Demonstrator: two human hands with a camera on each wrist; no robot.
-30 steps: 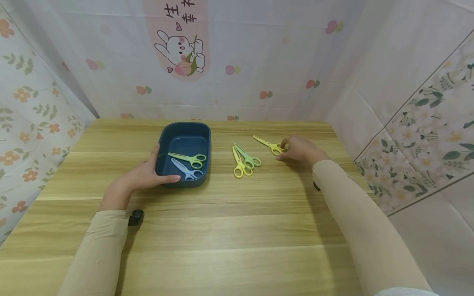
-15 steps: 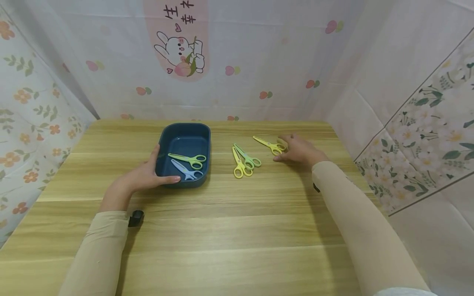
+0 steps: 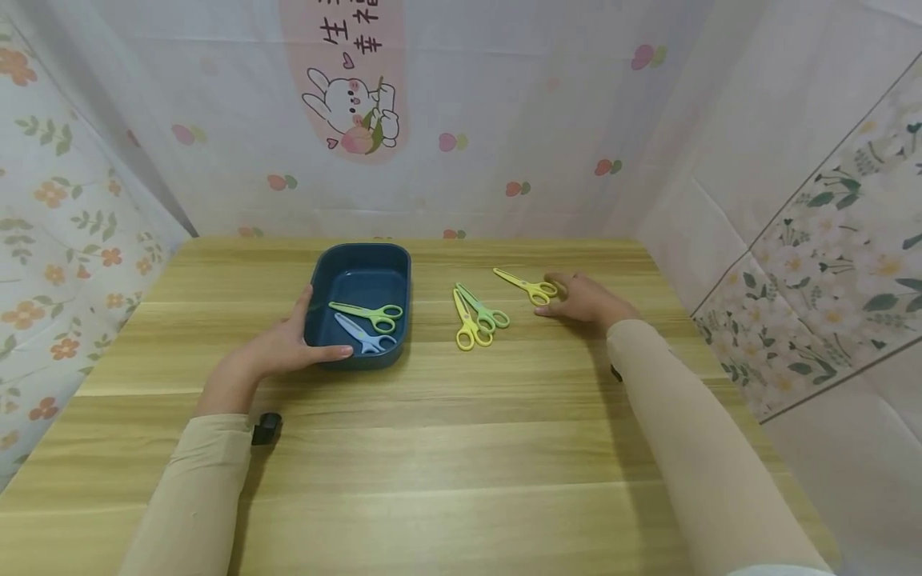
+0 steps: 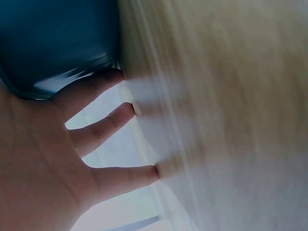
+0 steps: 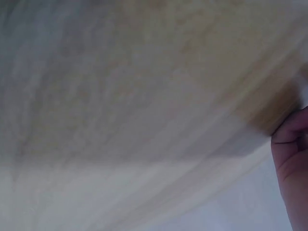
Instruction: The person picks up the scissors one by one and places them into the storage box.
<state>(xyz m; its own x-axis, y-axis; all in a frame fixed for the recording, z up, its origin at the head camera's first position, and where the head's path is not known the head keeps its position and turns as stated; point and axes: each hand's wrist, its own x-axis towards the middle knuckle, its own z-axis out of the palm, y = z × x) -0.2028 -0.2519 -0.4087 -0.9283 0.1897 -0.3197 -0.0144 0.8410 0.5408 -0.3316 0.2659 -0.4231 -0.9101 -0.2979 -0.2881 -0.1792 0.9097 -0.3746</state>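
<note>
In the head view, my left hand [image 3: 277,346] rests against the left side and near corner of a dark blue box [image 3: 406,280], its thumb along the near rim. Its fingers look straight and spread in the left wrist view, their tips down at the wooden surface. A pair of green scissors [image 3: 363,310] and a pair of blue scissors [image 3: 353,328] lie in the box. My right hand [image 3: 583,300] is at the handles of yellow scissors [image 3: 519,282], thumb and fingers apart on either side of them. Only part of the right hand shows in the right wrist view.
Between box and right hand, light green scissors [image 3: 475,302] lie across another yellow pair [image 3: 461,308] on the wooden table [image 3: 446,448]. A patterned curtain [image 3: 490,104] hangs behind the table, with floral sheets on both sides.
The fingers of my right hand have shifted around the yellow scissors' handles, and the hand sits slightly lower in view. The scissors and box keep their places; the left hand stays put.
</note>
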